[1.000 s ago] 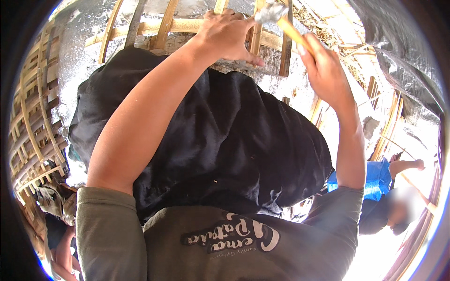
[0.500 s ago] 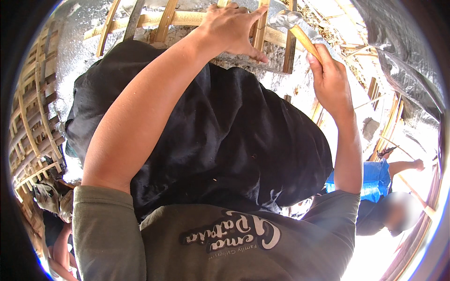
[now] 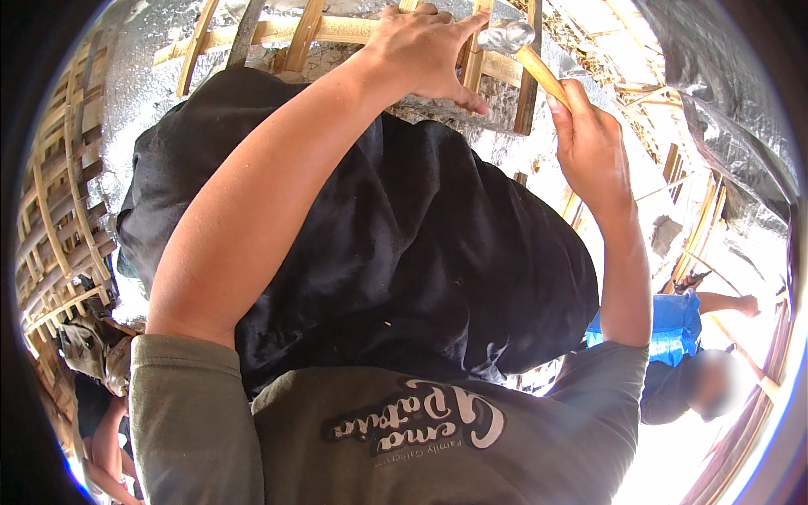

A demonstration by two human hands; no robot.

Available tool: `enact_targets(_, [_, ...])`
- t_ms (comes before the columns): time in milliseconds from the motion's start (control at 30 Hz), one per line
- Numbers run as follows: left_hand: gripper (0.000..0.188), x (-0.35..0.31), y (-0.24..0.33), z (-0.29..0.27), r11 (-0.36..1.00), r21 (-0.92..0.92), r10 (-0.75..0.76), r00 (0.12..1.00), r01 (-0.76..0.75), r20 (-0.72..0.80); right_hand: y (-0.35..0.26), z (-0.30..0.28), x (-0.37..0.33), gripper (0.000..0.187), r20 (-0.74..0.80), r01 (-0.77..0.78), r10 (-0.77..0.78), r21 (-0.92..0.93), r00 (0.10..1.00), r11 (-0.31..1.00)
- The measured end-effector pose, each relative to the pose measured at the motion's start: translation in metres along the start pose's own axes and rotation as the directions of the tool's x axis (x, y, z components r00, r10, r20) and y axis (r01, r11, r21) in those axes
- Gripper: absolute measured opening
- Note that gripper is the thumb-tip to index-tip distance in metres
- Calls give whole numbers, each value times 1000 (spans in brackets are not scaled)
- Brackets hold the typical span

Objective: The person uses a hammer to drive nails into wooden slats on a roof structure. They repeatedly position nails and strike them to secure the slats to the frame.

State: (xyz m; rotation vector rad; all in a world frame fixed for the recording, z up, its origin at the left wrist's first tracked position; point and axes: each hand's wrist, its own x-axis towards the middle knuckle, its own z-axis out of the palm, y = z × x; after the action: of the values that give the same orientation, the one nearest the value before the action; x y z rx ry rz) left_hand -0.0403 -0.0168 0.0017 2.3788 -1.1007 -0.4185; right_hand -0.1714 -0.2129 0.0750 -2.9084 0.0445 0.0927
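Observation:
At the top of the view, my left hand (image 3: 427, 49) lies with fingers spread over a lattice of pale bamboo slats (image 3: 328, 30). Its thumb points out to the right, and the fingertips sit at the far edge of the view. My right hand (image 3: 587, 139) is wrapped around the wooden handle of a hammer (image 3: 543, 74). The metal hammer head, a little blurred, is beside an upright slat (image 3: 473, 67), just right of my left fingers. Whether it touches the slat I cannot tell.
Black cloth (image 3: 404, 244) covers my lap below the lattice. Silvery sheeting (image 3: 724, 76) hangs at the right. A woven bamboo panel (image 3: 63, 185) stands at the left. Another person in blue shorts (image 3: 665, 324) is low at the right; a second person's arm (image 3: 109, 446) shows at the lower left.
The hammer head has shifted slightly left, closer to the upright slat. My left hand keeps its spread pose on the lattice.

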Motion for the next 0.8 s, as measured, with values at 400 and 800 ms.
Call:
enact_targets(400, [122,-3,1,12,997,75,19,996,-12,-87,-8,5,-18,11,-173,49,-50,-8,984,999])
enact_targets(800, [123,-4,5,10,995,103,17,995,-7,-99,-16,0,-10,13,31,-96,100,-107,994,990])
